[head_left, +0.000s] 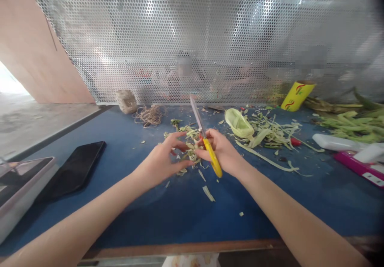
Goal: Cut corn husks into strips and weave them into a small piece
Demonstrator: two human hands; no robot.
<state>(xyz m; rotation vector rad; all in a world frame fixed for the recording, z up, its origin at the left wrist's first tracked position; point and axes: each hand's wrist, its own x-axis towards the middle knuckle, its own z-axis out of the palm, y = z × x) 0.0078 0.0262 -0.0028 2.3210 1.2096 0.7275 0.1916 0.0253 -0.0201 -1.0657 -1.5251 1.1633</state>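
Yellow-handled scissors are held in my right hand, their blades pointing away from me and up toward the mesh panel. My left hand is at the left side of a small heap of pale green plant scraps, with its fingers spread and curved around it. Between the two hands the scraps lie on the blue tabletop. Whether the left fingertips touch the scraps I cannot tell. Thin cut strips lie nearer to me.
A perforated metal panel stands along the back. Twine and a stone-like block are back left; a black phone lies left. To the right are a hollowed green piece, shredded strips, a yellow tube and a magenta box.
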